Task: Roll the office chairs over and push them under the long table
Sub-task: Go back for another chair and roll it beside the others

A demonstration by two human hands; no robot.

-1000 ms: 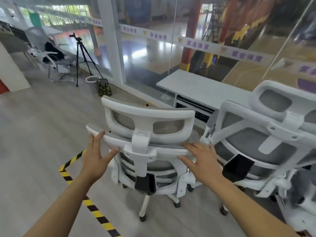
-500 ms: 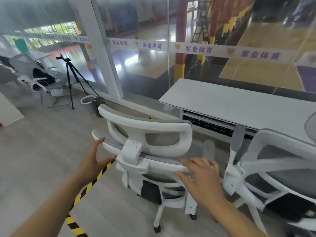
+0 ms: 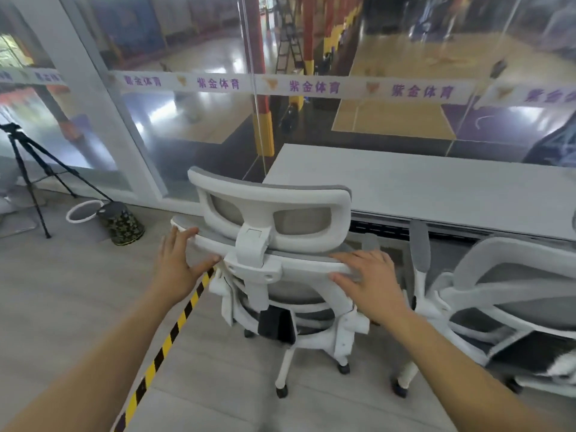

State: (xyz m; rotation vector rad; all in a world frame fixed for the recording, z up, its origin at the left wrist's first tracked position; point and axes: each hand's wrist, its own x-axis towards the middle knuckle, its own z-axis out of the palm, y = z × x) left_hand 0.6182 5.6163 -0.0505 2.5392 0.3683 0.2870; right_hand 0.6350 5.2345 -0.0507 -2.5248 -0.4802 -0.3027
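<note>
I have the white office chair point(image 3: 274, 263) straight ahead, its back toward me, standing at the left end of the long table point(image 3: 436, 194). The table's near edge runs rightward just beyond the headrest, and its left corner falls right behind the chair. Open grey floor lies to my left, crossed by a yellow-and-black tape line point(image 3: 174, 328) running up to the chair's base. To the right a second chair point(image 3: 505, 294) sits close beside the first, its armrest near my right wrist — tight on that side. My left hand point(image 3: 177, 266) is spread flat, fingers straight, pressing the left end of the backrest's top rail. My right hand point(image 3: 371, 282) lies across the rail's right end, fingers only lightly bent over it — pressing, not gripping.
</note>
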